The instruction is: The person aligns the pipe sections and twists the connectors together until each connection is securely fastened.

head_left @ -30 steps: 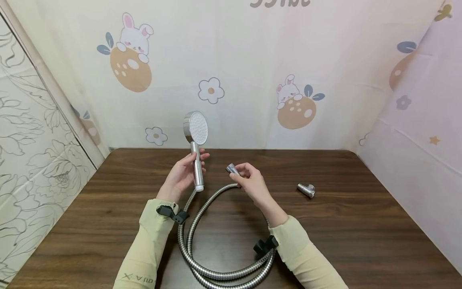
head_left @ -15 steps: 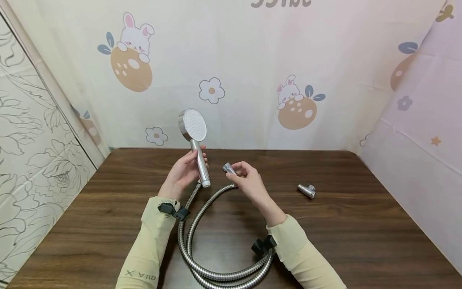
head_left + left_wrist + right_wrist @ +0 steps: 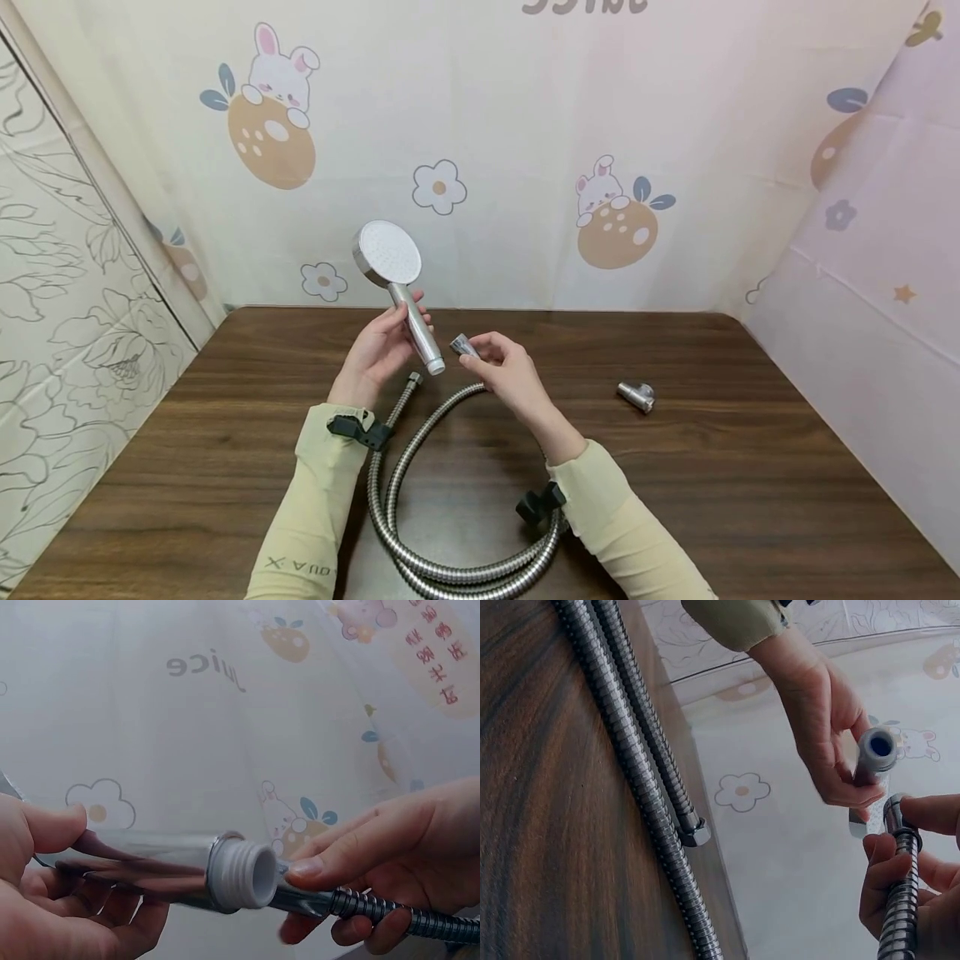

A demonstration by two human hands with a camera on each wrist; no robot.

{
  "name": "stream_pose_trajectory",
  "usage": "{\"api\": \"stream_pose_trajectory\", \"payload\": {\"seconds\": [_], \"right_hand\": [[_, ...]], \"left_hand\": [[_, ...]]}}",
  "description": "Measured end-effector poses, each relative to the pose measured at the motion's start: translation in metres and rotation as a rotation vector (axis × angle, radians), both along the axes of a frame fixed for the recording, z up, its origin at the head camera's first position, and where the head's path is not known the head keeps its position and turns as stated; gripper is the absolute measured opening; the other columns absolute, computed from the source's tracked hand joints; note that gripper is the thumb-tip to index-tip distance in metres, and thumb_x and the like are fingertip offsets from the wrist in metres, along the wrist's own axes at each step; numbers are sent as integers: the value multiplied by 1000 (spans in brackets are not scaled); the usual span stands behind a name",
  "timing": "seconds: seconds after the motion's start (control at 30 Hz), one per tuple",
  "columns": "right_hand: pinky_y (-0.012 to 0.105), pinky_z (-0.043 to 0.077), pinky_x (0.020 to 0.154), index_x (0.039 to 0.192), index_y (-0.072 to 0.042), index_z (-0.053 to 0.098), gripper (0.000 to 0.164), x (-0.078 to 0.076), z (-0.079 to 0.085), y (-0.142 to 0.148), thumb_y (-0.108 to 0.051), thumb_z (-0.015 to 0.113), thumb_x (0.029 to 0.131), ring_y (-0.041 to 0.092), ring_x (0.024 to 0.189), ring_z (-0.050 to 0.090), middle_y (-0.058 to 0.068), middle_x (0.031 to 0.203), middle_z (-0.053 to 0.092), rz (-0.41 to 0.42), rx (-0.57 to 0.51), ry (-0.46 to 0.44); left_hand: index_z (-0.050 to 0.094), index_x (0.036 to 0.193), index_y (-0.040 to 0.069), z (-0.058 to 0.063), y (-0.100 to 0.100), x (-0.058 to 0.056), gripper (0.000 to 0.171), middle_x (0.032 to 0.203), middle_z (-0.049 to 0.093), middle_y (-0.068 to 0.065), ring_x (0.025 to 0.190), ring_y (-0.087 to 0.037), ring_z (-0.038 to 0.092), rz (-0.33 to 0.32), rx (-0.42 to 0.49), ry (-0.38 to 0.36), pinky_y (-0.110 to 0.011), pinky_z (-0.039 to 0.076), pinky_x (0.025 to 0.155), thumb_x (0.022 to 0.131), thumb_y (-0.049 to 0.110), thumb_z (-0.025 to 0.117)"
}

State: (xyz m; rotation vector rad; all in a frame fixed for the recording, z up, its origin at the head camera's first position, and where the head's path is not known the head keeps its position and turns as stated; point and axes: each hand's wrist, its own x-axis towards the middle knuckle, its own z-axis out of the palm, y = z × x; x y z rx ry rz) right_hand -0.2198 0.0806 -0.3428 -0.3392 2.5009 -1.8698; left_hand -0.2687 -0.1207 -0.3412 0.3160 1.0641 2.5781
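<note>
My left hand (image 3: pixel 378 354) grips the handle of a chrome shower head (image 3: pixel 420 329), its white spray face turned up. The handle slants down to the right and ends in a white threaded neck (image 3: pixel 251 874). In my right hand (image 3: pixel 510 375) I pinch the conical metal end fitting (image 3: pixel 463 345) of a shower hose (image 3: pixel 405 467). Fitting and neck are close together but apart in the head view. The hose lies coiled on the table, and its other end, a hex nut (image 3: pixel 696 832), rests free near my left wrist.
A small chrome connector (image 3: pixel 636 396) lies on the brown wooden table (image 3: pixel 720 467) to the right. Behind the table hangs a printed curtain (image 3: pixel 495 100). Hose loops lie between my forearms.
The shower head has tilted, its head going left and its threaded end swinging right and up. My right hand has moved slightly left with the hose fitting. The hose's nut end now shows.
</note>
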Motion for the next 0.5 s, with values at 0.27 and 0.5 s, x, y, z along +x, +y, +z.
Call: {"api": "stream_pose_trajectory", "payload": {"seconds": [0.27,0.5], "right_hand": [[27,47,56,108,-7,59,27,-2,-1,0,-17,66,84,17,65,56,9,89,62,-7,5,12],[21,44,54,106,-6,59,25,-4,0,-2,-17,65,84,11,61,53,7,86,61,-4,5,32]], "left_hand": [[21,138,-2,6,-1,-1,42,99,54,-6,93,-17,55,27,53,19,-30,46,89,99,12,29],[40,122,0,8,-3,-3,28,101,57,-8,95,-19,57,48,76,10,-31,48,88,99,12,31]]}}
